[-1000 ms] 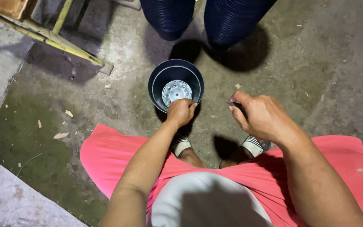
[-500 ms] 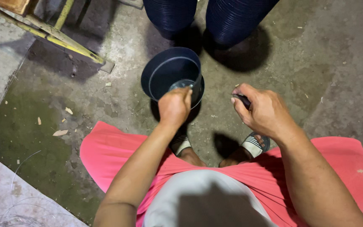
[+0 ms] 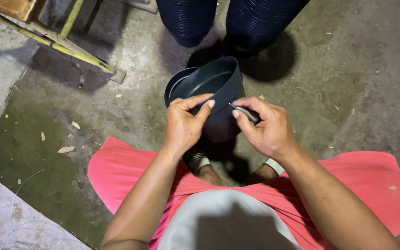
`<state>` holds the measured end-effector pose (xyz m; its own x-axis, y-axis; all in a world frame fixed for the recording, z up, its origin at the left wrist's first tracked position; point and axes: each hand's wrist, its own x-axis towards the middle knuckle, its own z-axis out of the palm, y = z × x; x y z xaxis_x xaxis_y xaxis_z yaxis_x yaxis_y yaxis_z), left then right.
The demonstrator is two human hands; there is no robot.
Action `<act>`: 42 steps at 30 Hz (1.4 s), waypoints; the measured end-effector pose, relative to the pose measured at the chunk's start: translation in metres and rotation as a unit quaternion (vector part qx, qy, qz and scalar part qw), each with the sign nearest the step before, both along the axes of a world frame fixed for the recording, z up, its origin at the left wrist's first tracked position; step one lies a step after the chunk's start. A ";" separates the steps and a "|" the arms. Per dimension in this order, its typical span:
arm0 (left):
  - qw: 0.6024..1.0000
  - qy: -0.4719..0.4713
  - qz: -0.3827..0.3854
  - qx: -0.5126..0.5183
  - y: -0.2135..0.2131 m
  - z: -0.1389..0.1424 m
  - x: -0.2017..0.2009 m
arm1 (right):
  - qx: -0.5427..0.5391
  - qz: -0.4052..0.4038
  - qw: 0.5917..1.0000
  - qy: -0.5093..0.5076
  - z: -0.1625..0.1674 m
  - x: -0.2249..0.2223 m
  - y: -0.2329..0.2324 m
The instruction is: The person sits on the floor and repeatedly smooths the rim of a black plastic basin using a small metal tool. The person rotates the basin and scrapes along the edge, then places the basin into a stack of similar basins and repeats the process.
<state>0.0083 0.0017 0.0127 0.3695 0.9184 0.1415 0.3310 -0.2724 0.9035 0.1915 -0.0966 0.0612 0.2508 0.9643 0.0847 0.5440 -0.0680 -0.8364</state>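
Observation:
My left hand [image 3: 185, 124] grips the rim of a dark plastic flower pot [image 3: 216, 90], which is lifted off the floor and tipped on its side, mouth facing left. My right hand [image 3: 262, 126] is closed on a small thin metal tool [image 3: 245, 112], whose tip sits just beside the pot's wall near my left thumb. Both hands are above my knees, over a pink garment [image 3: 116, 171] spread across my lap.
Two tall stacks of dark nested pots [image 3: 188, 18] [image 3: 260, 21] stand just beyond the held pot. A yellow metal frame [image 3: 65, 44] lies at the upper left. The concrete floor [image 3: 357, 88] is stained, with small scraps [image 3: 65, 149] at the left.
The pot stood upright on the floor a second ago. My left hand has lifted it and tipped it sideways, and my right hand with the tool has come in against it.

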 end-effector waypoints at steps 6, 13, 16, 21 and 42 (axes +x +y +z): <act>0.999 -0.005 -0.025 0.033 -0.007 0.006 0.004 | 0.038 0.011 0.999 -0.030 -0.004 -0.004 0.005; 0.998 -0.013 -0.055 0.014 -0.010 0.014 0.004 | 0.064 0.026 0.996 -0.054 -0.004 -0.005 0.005; 0.998 -0.011 -0.064 0.022 -0.011 0.017 0.003 | 0.078 0.033 0.994 -0.066 -0.003 -0.005 0.004; 0.997 -0.014 -0.070 0.033 -0.010 0.019 0.003 | 0.094 0.040 0.992 -0.067 0.000 -0.005 0.005; 0.971 0.031 -0.107 0.212 -0.019 0.017 0.007 | 0.047 0.003 0.985 -0.166 -0.015 -0.011 0.001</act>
